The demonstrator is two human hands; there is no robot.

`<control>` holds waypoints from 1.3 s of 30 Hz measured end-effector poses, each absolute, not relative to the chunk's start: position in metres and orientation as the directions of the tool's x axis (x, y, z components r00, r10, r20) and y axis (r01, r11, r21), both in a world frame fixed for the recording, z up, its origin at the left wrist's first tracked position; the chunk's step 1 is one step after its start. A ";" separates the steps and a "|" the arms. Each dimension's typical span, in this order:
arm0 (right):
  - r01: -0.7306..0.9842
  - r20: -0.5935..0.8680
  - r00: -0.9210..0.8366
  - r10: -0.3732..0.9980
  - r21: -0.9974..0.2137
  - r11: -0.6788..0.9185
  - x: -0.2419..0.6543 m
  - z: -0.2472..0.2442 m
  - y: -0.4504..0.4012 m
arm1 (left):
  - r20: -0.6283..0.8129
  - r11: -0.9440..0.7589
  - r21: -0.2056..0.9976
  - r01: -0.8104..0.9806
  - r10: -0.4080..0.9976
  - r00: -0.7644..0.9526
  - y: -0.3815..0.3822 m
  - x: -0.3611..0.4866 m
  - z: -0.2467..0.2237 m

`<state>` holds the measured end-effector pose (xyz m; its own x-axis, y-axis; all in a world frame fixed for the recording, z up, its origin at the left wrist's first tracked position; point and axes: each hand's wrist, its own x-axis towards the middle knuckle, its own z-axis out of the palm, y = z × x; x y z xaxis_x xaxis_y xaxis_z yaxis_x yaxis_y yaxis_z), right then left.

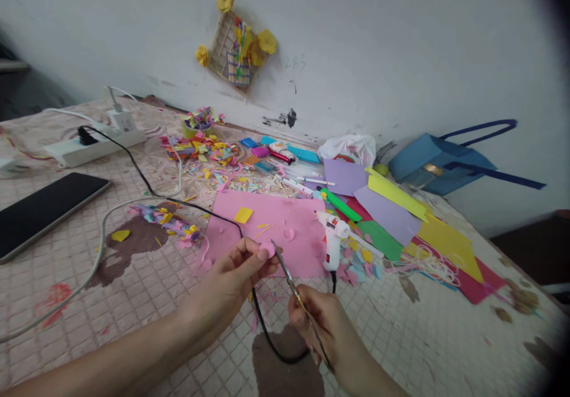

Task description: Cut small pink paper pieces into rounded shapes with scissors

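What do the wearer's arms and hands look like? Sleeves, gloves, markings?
Both the left hand and right hand are ungloved, five-fingered human hands. The left forearm and the visible bit of right forearm show no sleeve. No watch, bracelet, ring or marking can be made out.

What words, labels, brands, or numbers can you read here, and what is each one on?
"283": faint handwritten number on the wall, as best it reads.
White charger: small marks, too blurred to read.
White glue gun: small markings, too small to read.
White plastic bag: a red patch, too blurred to tell if it is print.
No brand is readable.
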<state>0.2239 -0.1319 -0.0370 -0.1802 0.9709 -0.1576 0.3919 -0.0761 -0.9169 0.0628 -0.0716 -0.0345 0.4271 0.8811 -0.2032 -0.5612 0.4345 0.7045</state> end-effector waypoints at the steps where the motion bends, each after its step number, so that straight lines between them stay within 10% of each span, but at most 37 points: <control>1: 0.391 -0.159 -0.182 0.970 -0.917 -0.077 0.224 -0.038 -0.132 | -0.204 0.437 0.706 -0.558 0.879 0.431 -0.071 0.063 -0.035; 39: 0.493 -0.201 -0.231 0.952 -0.868 -0.063 0.249 -0.041 -0.134 | -0.141 0.357 0.887 -0.294 0.814 0.564 -0.051 0.049 -0.028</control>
<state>0.2485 -0.1344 -0.0413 -0.2308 0.9521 -0.2007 0.4931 -0.0633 -0.8677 0.0489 -0.0511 -0.0277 0.5636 0.8139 -0.1410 -0.2939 0.3571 0.8866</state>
